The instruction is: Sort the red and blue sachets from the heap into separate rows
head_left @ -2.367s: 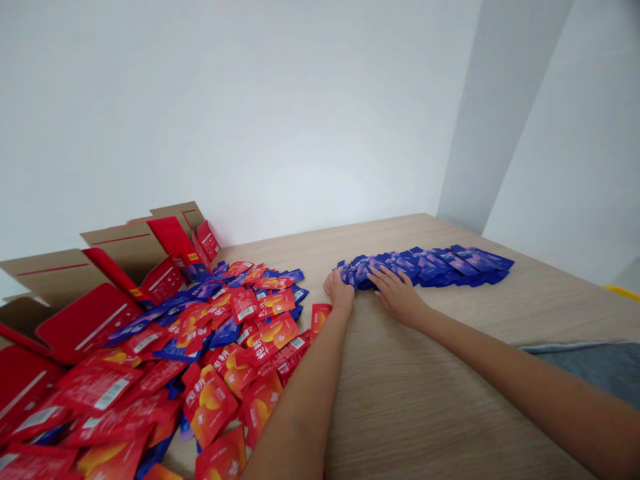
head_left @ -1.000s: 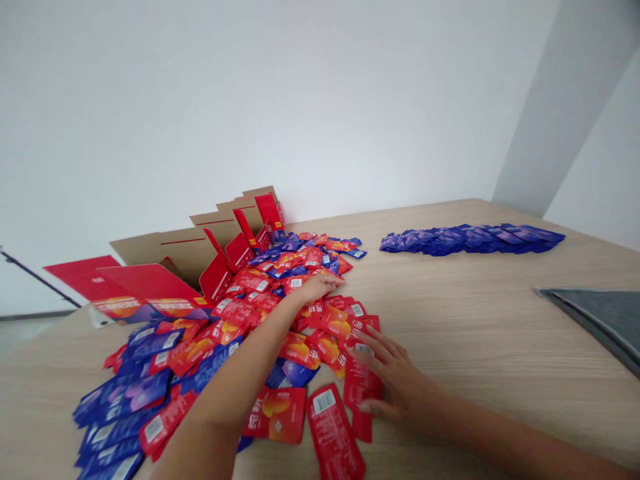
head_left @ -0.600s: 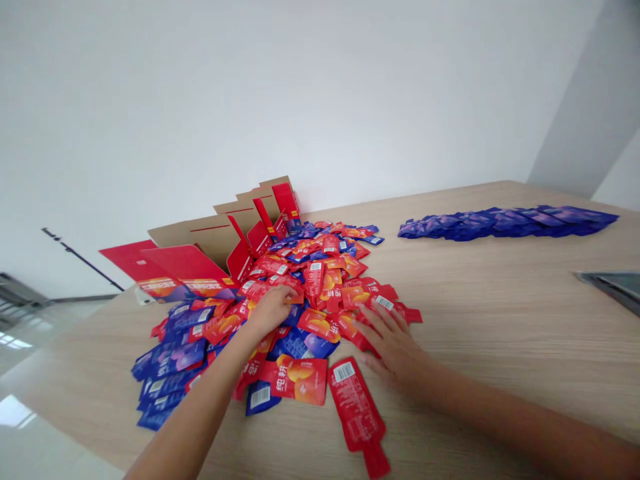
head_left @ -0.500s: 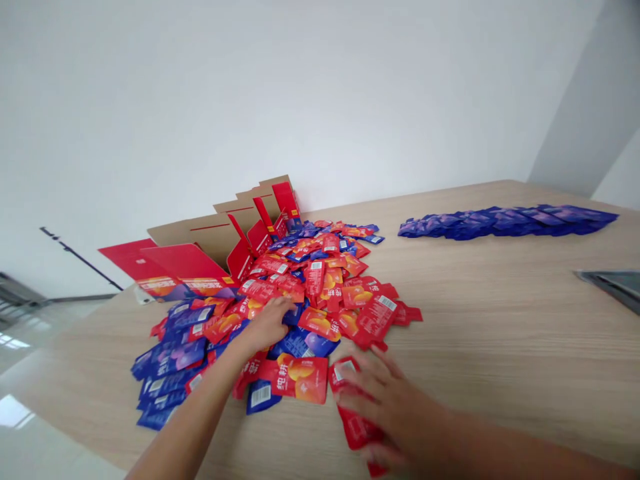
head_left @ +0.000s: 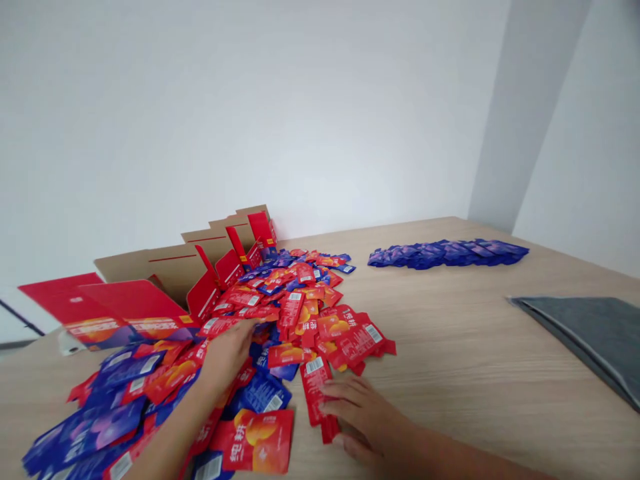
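A heap of red and blue packets point(head_left: 280, 313) covers the left half of the wooden table point(head_left: 450, 360). My left hand point(head_left: 227, 353) lies on the heap, fingers stretched forward over red packets. My right hand point(head_left: 363, 417) rests at the heap's near edge, fingers spread flat on a long red packet point(head_left: 316, 390) with a barcode. A neat overlapping row of blue packets point(head_left: 447, 253) lies at the far right of the table, away from both hands.
Flattened cardboard boxes with red printed faces point(head_left: 150, 280) stand behind the heap against the white wall. A grey mat point(head_left: 590, 333) lies at the table's right edge. Bare wood shows between the heap and the blue row.
Both hands left the blue row and came to the mixed heap. My right hand slid the long red packet toward me; my left hand shifted back over the heap.
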`<state>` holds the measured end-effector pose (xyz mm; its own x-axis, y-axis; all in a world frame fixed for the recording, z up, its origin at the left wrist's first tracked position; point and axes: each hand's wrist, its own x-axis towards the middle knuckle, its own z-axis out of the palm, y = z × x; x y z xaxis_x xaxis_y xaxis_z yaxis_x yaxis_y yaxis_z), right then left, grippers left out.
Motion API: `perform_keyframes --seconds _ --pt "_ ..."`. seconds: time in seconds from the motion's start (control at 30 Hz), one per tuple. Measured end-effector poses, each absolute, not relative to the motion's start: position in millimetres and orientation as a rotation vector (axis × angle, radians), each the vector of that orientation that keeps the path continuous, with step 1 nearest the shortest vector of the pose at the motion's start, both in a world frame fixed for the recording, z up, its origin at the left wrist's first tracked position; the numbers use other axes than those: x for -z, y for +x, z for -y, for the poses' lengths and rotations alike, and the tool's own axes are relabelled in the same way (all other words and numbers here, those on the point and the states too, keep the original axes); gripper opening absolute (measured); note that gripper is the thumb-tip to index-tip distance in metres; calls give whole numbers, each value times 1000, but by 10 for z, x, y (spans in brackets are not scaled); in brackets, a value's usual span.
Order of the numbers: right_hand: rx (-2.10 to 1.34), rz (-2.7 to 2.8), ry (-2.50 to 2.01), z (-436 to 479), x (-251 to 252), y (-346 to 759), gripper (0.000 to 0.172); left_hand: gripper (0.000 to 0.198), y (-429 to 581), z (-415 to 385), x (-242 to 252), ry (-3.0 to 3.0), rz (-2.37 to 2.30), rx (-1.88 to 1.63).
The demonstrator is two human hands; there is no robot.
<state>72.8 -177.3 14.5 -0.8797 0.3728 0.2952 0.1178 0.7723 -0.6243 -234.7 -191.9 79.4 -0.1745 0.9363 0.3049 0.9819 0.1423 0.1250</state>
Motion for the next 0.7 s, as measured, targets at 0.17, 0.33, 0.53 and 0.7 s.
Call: perform_keyframes --seconds 0.17,0.33,0.53,0.7 --pt "-1314 1885 -674 1532 43 805 35 35 -2043 1858 -1212 -1730 2273 1244" --pt "-1876 1229 -597 1345 50 785 48 29 -1318 1586 -1032 -2124 2455 1810" --pt "-1938 1053 -698 1340 20 829 36 36 -861 1341 -487 -1936 2442 2466" --pt "-1855 816 -765 1214 35 853 29 35 -811 1395 -297 -1943 2653 2740"
